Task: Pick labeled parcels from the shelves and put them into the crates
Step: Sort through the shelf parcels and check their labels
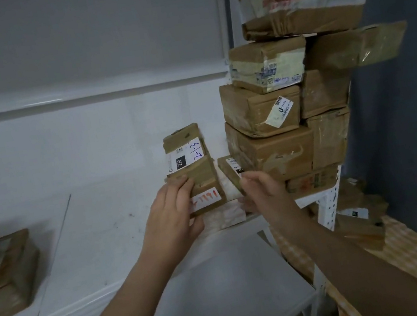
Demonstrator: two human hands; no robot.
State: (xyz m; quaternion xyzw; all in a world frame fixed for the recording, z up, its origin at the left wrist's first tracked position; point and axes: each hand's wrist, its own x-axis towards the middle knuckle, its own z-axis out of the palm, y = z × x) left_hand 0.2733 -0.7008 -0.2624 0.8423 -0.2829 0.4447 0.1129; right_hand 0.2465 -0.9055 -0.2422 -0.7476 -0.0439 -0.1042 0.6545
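My left hand (172,214) grips a small brown parcel (189,158) with a white label marked "2-3" and "220", plus a second label with orange writing, and holds it upright over the white shelf (98,233). My right hand (261,193) pinches a thinner brown parcel (229,173) with a white and black label, just to the right of the first. Under both lies a white bubble-wrap packet (225,213). No crate is in view.
A tall stack of taped cardboard boxes (276,104) stands at the shelf's right end, close to my right hand. More brown parcels (2,272) lie on the shelf at the far left. Lower shelves at the right hold further parcels (366,219) and yellow padded envelopes.
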